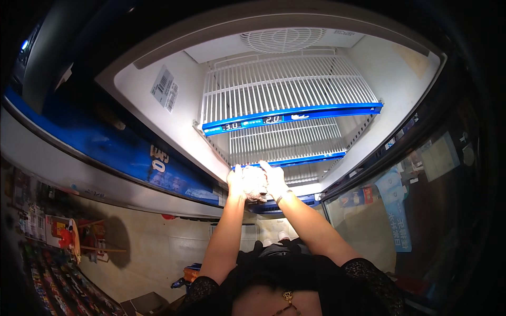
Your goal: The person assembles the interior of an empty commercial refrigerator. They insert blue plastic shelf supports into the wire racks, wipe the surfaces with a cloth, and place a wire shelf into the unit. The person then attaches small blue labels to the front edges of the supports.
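Both my arms reach forward to the front of an open white display fridge [184, 124]. My left hand [235, 183] and my right hand [274, 180] hold a crumpled whitish cloth [255, 185] between them, its folds washed out by bright light. The cloth is in front of the blue edge strip of the lower wire shelf [303, 159], near the fridge's bottom sill. My fingers are curled at its sides and partly lost in the glare. Above, the upper wire shelf [290, 87] carries a blue strip [337, 111] with price labels. No goods stand on either shelf.
On the right the glass door [363, 221] stands open, with a light blue sticker [394, 210] on it. A blue panel [121, 152] flanks the fridge on the left. Racks of small colourful packages [58, 279] and an open carton [145, 304] are at lower left.
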Action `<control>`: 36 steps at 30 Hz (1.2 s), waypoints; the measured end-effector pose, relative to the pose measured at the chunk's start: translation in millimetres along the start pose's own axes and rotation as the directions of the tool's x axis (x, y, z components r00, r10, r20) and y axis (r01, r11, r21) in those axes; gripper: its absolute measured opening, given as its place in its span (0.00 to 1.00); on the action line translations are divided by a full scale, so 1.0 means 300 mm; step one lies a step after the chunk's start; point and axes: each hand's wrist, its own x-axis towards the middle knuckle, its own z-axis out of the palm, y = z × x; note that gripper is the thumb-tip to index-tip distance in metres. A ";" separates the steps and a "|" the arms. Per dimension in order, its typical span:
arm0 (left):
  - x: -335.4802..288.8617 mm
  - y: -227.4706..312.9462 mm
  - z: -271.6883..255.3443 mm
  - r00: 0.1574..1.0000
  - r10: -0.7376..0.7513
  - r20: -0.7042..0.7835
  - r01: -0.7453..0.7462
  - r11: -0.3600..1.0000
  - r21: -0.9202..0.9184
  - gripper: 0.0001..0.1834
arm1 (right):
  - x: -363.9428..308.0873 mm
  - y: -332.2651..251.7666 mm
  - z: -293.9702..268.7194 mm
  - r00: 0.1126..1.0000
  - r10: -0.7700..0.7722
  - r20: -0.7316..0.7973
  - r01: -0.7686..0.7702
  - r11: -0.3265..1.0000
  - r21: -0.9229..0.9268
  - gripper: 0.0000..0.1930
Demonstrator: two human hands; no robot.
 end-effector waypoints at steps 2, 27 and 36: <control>-0.002 -0.005 -0.005 0.999 -0.006 0.036 0.007 0.999 -0.049 0.21 | -0.006 -0.004 0.011 1.000 0.014 -0.011 -0.014 1.000 0.014 0.13; -0.028 0.020 0.122 0.997 0.007 -0.079 -0.010 0.999 -0.033 0.15 | 0.334 0.245 -0.158 0.695 -0.255 0.673 0.702 0.038 -0.711 0.15; -0.043 0.035 0.118 0.991 0.004 -0.131 -0.016 0.995 -0.096 0.15 | -0.129 -0.118 0.136 0.824 0.035 0.565 0.536 -0.370 -0.759 0.15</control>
